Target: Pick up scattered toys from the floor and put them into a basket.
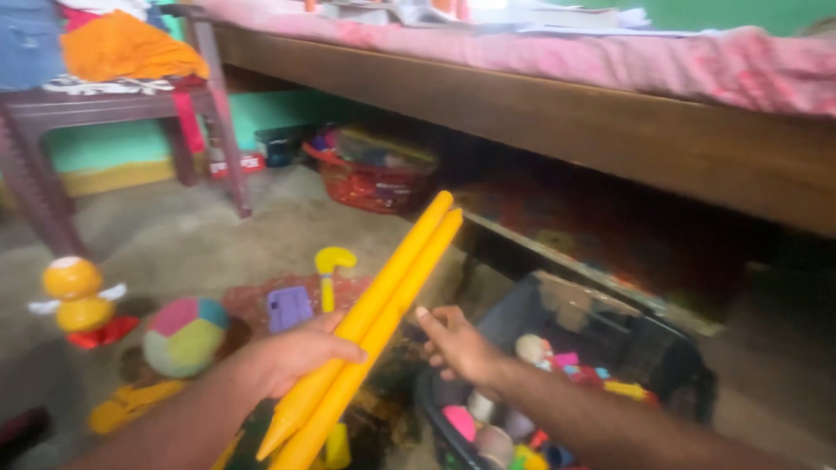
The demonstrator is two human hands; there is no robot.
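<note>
The two yellow sticks are gripped near their lower end by the left hand, their long axis slanted up and away to the right, while the right hand is held just beside them, loosely curled and empty.

1. Two long plastic sticks: plain yellow, no pattern.
2. Round soft patchwork ball: pink, green, blue and yellow panels.
3. Small rectangular plastic toy: purple.
4. Round-bodied plastic doll toy: yellow-orange, white wings, red base.
5. Woven basket under the bed: red.
6. Bed sheet: pink, mottled.
7. Dark plastic bin: black, holding multicoloured toys.
</note>
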